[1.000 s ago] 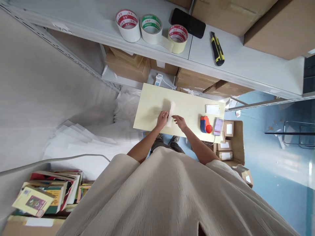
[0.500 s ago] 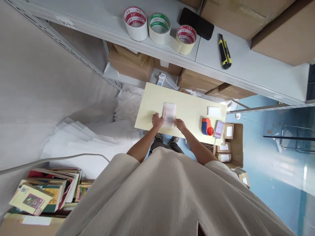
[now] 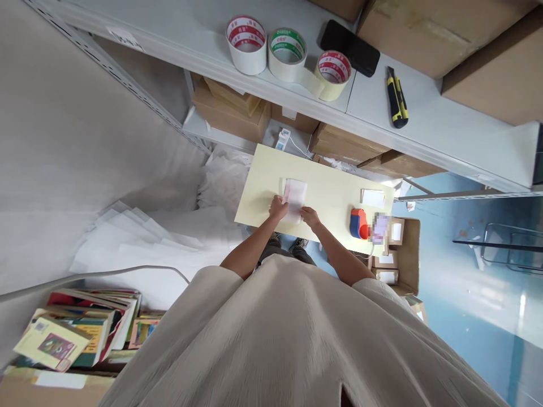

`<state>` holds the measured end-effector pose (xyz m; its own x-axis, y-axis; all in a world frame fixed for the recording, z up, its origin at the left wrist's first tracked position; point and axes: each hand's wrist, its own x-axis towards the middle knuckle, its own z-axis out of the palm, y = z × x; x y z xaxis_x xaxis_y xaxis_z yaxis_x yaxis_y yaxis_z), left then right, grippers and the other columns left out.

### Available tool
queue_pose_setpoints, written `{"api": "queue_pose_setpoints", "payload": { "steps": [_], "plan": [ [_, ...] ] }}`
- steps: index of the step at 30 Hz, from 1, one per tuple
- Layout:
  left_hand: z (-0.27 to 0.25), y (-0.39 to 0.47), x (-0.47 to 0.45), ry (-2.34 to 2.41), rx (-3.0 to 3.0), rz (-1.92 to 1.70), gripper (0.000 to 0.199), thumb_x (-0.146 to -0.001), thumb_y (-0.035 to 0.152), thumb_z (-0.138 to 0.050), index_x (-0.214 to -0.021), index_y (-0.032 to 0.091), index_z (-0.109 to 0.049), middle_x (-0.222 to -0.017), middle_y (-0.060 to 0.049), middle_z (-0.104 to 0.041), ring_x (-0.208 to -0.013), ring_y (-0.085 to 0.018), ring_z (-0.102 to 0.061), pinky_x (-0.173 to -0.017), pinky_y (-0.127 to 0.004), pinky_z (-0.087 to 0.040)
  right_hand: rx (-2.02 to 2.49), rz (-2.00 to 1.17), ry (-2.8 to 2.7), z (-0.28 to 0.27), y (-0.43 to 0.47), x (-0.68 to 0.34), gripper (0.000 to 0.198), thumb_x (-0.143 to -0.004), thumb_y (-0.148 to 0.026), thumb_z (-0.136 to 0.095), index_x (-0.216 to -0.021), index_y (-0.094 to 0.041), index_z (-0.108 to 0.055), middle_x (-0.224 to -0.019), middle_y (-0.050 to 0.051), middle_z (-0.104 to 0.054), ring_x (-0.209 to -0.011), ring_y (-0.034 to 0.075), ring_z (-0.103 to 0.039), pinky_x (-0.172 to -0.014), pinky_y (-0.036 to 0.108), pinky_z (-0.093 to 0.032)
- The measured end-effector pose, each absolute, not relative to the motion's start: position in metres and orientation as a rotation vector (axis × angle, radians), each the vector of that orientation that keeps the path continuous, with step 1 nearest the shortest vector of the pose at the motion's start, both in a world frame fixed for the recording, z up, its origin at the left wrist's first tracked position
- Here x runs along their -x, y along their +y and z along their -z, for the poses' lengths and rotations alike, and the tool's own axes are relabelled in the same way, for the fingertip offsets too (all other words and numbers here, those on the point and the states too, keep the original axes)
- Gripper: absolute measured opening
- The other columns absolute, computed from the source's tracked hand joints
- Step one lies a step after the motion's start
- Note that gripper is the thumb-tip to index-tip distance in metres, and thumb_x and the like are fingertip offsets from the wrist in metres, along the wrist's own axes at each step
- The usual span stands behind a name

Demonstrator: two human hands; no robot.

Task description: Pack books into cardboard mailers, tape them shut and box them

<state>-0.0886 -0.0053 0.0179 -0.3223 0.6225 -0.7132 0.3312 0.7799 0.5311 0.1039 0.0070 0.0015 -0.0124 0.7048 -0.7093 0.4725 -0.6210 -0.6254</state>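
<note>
A flat, rectangular packet, pale white and pink as if wrapped in a thin translucent sheet, lies on the cream tabletop. What is inside it cannot be made out. My left hand grips its left edge with the thumb over the top and the fingers curled. At the lower right corner, my right hand pinches the packet's edge. Farther right on the same table stands a red and blue tape dispenser, beside a blurred purple item.
White cards lie at the table's right end. A grey shelf ahead carries tape rolls, a black phone-like object and a utility knife. White sheets and a box of books are at left; an open carton at right.
My left hand has shifted up slightly along the packet's left edge, and a strip of that edge now stands a little raised. My right hand stays by the lower right corner. The view has tilted slightly.
</note>
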Motion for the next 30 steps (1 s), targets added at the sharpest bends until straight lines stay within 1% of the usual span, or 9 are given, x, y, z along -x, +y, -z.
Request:
{"api": "queue_pose_setpoints", "payload": {
  "steps": [2,5,11,13,18,22,24,27,30],
  "plan": [
    [-0.018,-0.005,0.096,1.928,-0.737,-0.403,0.046,-0.100,0.025,-0.069,-0.146,0.024,-0.064,-0.151,-0.016,-0.074,-0.140,-0.035,-0.074,-0.122,-0.049,-0.056,2.087,-1.726,-1.131,-0.001,0.011,-0.094,0.042,-0.081,-0.037,-0.082,-0.119,-0.019,-0.083,-0.113,0.011,-0.085,-0.107,0.027,-0.078,-0.094,0.039,-0.062],
    [-0.018,0.000,0.115,1.935,-0.774,-0.454,0.052,-0.099,0.023,-0.068,-0.151,0.023,-0.062,-0.156,-0.016,-0.072,-0.145,-0.035,-0.072,-0.124,-0.048,-0.055,2.048,-1.779,-1.045,0.000,0.022,-0.073,0.045,-0.079,-0.033,-0.081,-0.122,-0.020,-0.081,-0.123,0.013,-0.085,-0.113,0.028,-0.078,-0.099,0.040,-0.061],
    [-0.020,0.034,0.169,1.941,-0.810,-0.509,0.061,-0.094,0.023,-0.069,-0.155,0.024,-0.062,-0.160,-0.014,-0.073,-0.151,-0.034,-0.068,-0.127,-0.046,-0.052,1.927,-1.814,-1.096,0.007,0.054,-0.020,0.064,-0.078,-0.039,-0.084,-0.141,-0.025,-0.076,-0.130,0.011,-0.084,-0.122,0.030,-0.077,-0.107,0.044,-0.061],
    [-0.021,0.049,0.185,1.954,-0.808,-0.523,0.061,-0.093,0.022,-0.070,-0.154,0.024,-0.064,-0.161,-0.013,-0.073,-0.152,-0.033,-0.068,-0.126,-0.044,-0.052,1.884,-1.831,-1.120,0.010,0.065,-0.005,0.068,-0.078,-0.043,-0.084,-0.144,-0.027,-0.074,-0.134,0.010,-0.082,-0.124,0.030,-0.076,-0.108,0.045,-0.060],
    [-0.020,0.072,0.213,1.951,-0.808,-0.566,0.060,-0.094,0.020,-0.070,-0.154,0.023,-0.066,-0.159,-0.014,-0.074,-0.151,-0.032,-0.069,-0.127,-0.042,-0.052,1.779,-1.859,-1.186,0.013,0.086,0.020,0.062,-0.080,-0.049,-0.084,-0.138,-0.030,-0.077,-0.146,0.010,-0.077,-0.133,0.030,-0.071,-0.116,0.048,-0.057],
    [-0.018,0.068,0.220,1.987,-0.841,-0.556,0.060,-0.094,0.019,-0.068,-0.154,0.022,-0.067,-0.162,-0.017,-0.071,-0.155,-0.034,-0.065,-0.132,-0.048,-0.050,1.700,-1.915,-1.221,0.011,0.090,0.025,0.065,-0.080,-0.051,-0.087,-0.141,-0.029,-0.078,-0.148,0.012,-0.077,-0.134,0.032,-0.070,-0.117,0.051,-0.057],
    [-0.020,0.061,0.220,2.039,-0.851,-0.539,0.060,-0.093,0.018,-0.067,-0.153,0.021,-0.067,-0.165,-0.019,-0.067,-0.157,-0.036,-0.063,-0.133,-0.051,-0.049,1.716,-1.906,-1.228,0.008,0.088,0.022,0.064,-0.078,-0.048,-0.090,-0.138,-0.028,-0.079,-0.147,0.013,-0.078,-0.134,0.033,-0.070,-0.117,0.051,-0.057],
    [-0.025,0.047,0.215,2.109,-0.851,-0.544,0.060,-0.090,0.016,-0.068,-0.150,0.024,-0.068,-0.167,-0.018,-0.063,-0.157,-0.039,-0.061,-0.134,-0.055,-0.049,1.802,-1.873,-1.209,0.000,0.080,0.010,0.054,-0.077,-0.044,-0.092,-0.128,-0.027,-0.081,-0.147,0.013,-0.078,-0.133,0.033,-0.071,-0.113,0.049,-0.059],
    [-0.034,0.033,0.206,2.123,-0.838,-0.563,0.061,-0.091,0.015,-0.068,-0.151,0.027,-0.066,-0.169,-0.017,-0.060,-0.159,-0.041,-0.058,-0.134,-0.057,-0.048,1.904,-1.835,-1.177,-0.009,0.070,-0.009,0.043,-0.080,-0.040,-0.090,-0.119,-0.025,-0.081,-0.142,0.014,-0.080,-0.126,0.032,-0.074,-0.104,0.046,-0.062]
  ]
}}
